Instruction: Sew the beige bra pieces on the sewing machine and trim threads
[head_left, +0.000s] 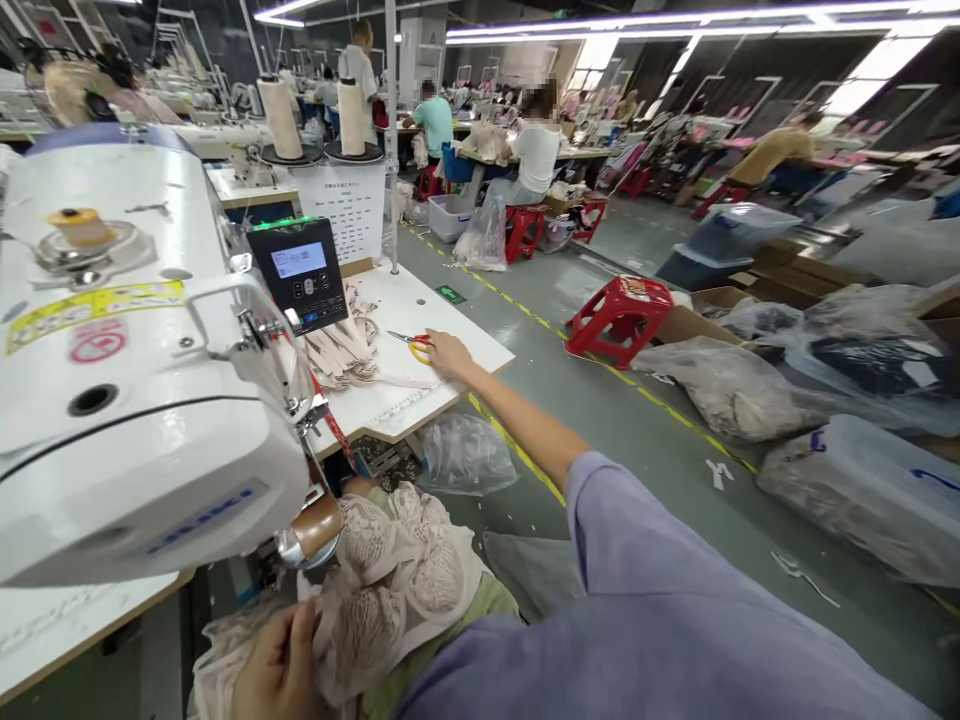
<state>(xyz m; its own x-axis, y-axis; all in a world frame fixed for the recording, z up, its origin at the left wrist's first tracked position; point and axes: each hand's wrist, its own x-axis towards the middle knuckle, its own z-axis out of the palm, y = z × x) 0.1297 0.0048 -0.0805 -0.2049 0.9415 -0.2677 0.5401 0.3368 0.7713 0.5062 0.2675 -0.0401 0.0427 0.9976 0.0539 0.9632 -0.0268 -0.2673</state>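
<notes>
My left hand (277, 665) is closed in a pinch on the edge of a beige lace bra (439, 570), one of several heaped across my lap beside the sewing machine. Stretched out over the white table, my right hand (448, 357) has its fingers closed at the handles of small scissors (418, 343) with yellow and red grips. The blades lie close to the tabletop and point left. Just left of the scissors is a pile of beige fabric strips (345, 345). Part of the grip is hidden by the right hand's own fingers.
The white sewing machine (150, 400) fills the left side, with a control panel (298, 270) behind its head. Thread cones (350, 118) stand at the table's back. On the floor to the right are a red stool (621, 315) and bagged goods (735, 390). Other people sit farther back.
</notes>
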